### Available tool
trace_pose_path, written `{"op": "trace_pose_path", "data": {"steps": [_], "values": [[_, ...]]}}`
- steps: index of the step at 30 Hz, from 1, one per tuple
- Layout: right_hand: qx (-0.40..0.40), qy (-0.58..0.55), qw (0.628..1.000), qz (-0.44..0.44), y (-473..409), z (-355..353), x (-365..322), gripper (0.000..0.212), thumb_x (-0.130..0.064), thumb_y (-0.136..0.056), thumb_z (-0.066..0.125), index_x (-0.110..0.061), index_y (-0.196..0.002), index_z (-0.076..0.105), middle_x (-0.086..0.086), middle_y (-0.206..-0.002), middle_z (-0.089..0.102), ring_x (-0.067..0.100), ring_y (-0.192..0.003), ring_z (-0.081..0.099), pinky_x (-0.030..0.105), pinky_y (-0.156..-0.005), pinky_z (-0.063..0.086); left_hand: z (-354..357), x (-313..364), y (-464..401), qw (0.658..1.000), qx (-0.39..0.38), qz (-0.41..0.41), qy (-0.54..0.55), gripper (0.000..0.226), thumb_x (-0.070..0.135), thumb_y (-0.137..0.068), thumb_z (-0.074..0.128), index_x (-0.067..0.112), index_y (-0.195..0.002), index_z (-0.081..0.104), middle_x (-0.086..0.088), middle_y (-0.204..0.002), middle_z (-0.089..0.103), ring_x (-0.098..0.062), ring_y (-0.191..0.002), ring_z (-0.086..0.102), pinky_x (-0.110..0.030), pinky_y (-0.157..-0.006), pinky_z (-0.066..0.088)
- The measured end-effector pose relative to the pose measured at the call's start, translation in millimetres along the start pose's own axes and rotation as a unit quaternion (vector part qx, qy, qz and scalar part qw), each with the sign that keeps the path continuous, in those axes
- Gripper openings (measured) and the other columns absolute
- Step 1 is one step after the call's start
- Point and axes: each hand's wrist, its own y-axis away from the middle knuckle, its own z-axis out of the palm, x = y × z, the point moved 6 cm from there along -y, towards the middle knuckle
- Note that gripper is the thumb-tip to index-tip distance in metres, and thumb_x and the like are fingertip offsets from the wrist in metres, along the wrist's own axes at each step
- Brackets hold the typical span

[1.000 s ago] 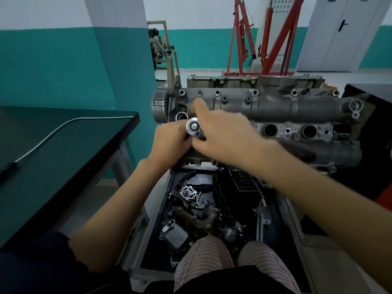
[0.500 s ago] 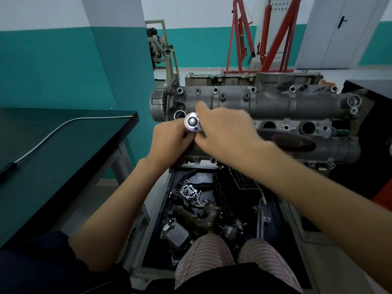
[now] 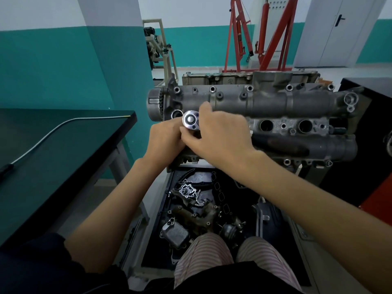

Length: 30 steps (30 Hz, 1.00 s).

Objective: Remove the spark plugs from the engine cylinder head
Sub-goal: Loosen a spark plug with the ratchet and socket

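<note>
Here the engine cylinder head [image 3: 265, 107] lies lengthwise across the view on its stand, with the toothed camshaft sprocket [image 3: 154, 106] at its left end. Two open spark plug wells [image 3: 266, 125] show in the central valley of the head, to the right of the hands; a third round opening [image 3: 177, 114] sits just left of the tool. No spark plug itself can be seen.

A chrome ratchet wrench head [image 3: 190, 120] stands over the left part of the head. The left hand [image 3: 166, 141] is curled below and to the left of the ratchet head, its fingers closed around the tool shaft beneath; the shaft is hidden by the hands. The right hand [image 3: 220, 134] lies over the tool from the right, index finger extended up toward the upper cam housing, thumb and remaining fingers bent around the ratchet. A dark handle [image 3: 284, 144] runs out to the right from under the right hand, blurred, lying along the lower cam housing.

Below the head, an open parts tray [image 3: 157, 219] holds loose engine components, including a water pump housing [image 3: 186, 190] and an oil cooler [image 3: 175, 233]. A dark-topped table [image 3: 63, 145] stands on the left, carrying a grey cable [image 3: 44, 141]. A red engine hoist [image 3: 263, 32] stands against the far wall.
</note>
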Motion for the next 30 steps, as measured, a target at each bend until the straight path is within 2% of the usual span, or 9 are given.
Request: {"op": "trace_pose_path", "data": {"steps": [2,5,6,9,11,15,19,25,30], "values": [[-0.094,-0.237,0.963,0.089,6,19,3,0.046,-0.051,-0.089,0.046,-0.007,-0.099,0.037,-0.004,-0.07,0.045,0.012,-0.057,0.045,0.025,-0.043,0.027,0,-3,0,0.999,-0.025,-0.032,0.017,0.031,0.017,-0.069,0.047,0.026,-0.053,0.022,0.013,-0.044,0.027,-0.018,-0.043,0.03,-0.019,-0.044,0.015],[-0.324,-0.608,0.695,0.205,16,35,-14,0.038,-0.042,-0.094,0.044,-0.006,-0.107,0.041,0.003,-0.068,0.046,0.01,-0.048,0.049,0.018,-0.045,0.045,7,-6,1,0.997,-0.052,-0.056,0.013,0.038,0.01,-0.07,0.049,0.029,-0.045,0.028,-0.01,-0.045,0.049,-0.024,-0.047,0.045,-0.027,-0.044,0.021],[-0.326,-0.593,0.712,0.188,12,33,-12,0.033,-0.04,-0.095,0.043,-0.007,-0.094,0.046,0.002,-0.063,0.045,0.01,-0.045,0.048,0.018,-0.044,0.045,5,-7,1,0.997,-0.04,-0.062,0.016,0.039,0.013,-0.07,0.047,0.032,-0.048,0.022,-0.01,-0.045,0.046,-0.021,-0.047,0.042,-0.025,-0.045,0.019],[-0.191,-0.193,0.962,0.018,-12,7,5,0.042,-0.055,-0.091,0.04,-0.019,-0.07,0.043,-0.006,-0.061,0.043,0.009,-0.05,0.048,0.024,-0.044,0.034,0,-4,0,0.997,-0.013,-0.065,0.038,0.03,0.031,-0.073,0.04,0.035,-0.055,0.016,0.015,-0.048,0.027,-0.015,-0.048,0.029,-0.018,-0.046,0.015],[-0.119,-0.012,0.991,-0.062,-20,-5,5,0.051,-0.065,-0.088,0.033,-0.019,-0.069,0.042,-0.008,-0.064,0.042,0.012,-0.057,0.044,0.026,-0.048,0.027,-2,1,-1,0.999,0.006,-0.028,0.027,0.031,0.032,-0.072,0.04,0.037,-0.058,0.013,0.021,-0.048,0.017,-0.013,-0.046,0.026,-0.015,-0.046,0.012],[-0.201,-0.226,0.952,0.038,-13,11,12,0.055,-0.06,-0.092,0.029,-0.013,-0.071,0.049,-0.002,-0.064,0.05,0.013,-0.052,0.046,0.023,-0.045,0.032,-4,1,-1,0.999,0.023,0.022,0.013,0.021,0.026,-0.072,0.044,0.024,-0.051,0.042,0.007,-0.037,0.038,-0.023,-0.033,0.039,-0.015,-0.046,0.01],[-0.312,-0.653,0.669,0.171,15,36,-9,0.039,-0.045,-0.099,0.027,-0.011,-0.086,0.042,0.003,-0.062,0.037,0.012,-0.044,0.038,0.021,-0.043,0.039,4,-6,1,0.999,-0.021,-0.044,-0.023,0.054,0.04,-0.071,0.027,0.008,-0.08,0.069,-0.011,-0.058,0.062,-0.032,-0.055,0.056,-0.026,-0.055,0.023],[-0.208,-0.652,0.711,0.16,16,41,-8,0.03,-0.036,-0.1,0.035,-0.012,-0.084,0.043,-0.002,-0.06,0.034,0.005,-0.04,0.032,0.016,-0.038,0.03,7,-6,0,0.998,-0.032,-0.044,-0.031,0.053,0.04,-0.074,0.024,0.011,-0.076,0.068,-0.009,-0.059,0.062,-0.024,-0.051,0.049,-0.027,-0.048,0.019],[-0.099,-0.584,0.79,0.157,9,37,0,0.029,-0.031,-0.097,0.044,-0.028,-0.068,0.047,-0.023,-0.041,0.045,-0.007,-0.039,0.043,0.01,-0.046,0.026,-1,1,-2,0.999,0.023,-0.029,0.0,0.031,0.027,-0.072,0.037,0.038,-0.058,0.011,-0.003,-0.039,0.044,-0.014,-0.04,0.027,-0.011,-0.046,0.012]]}}
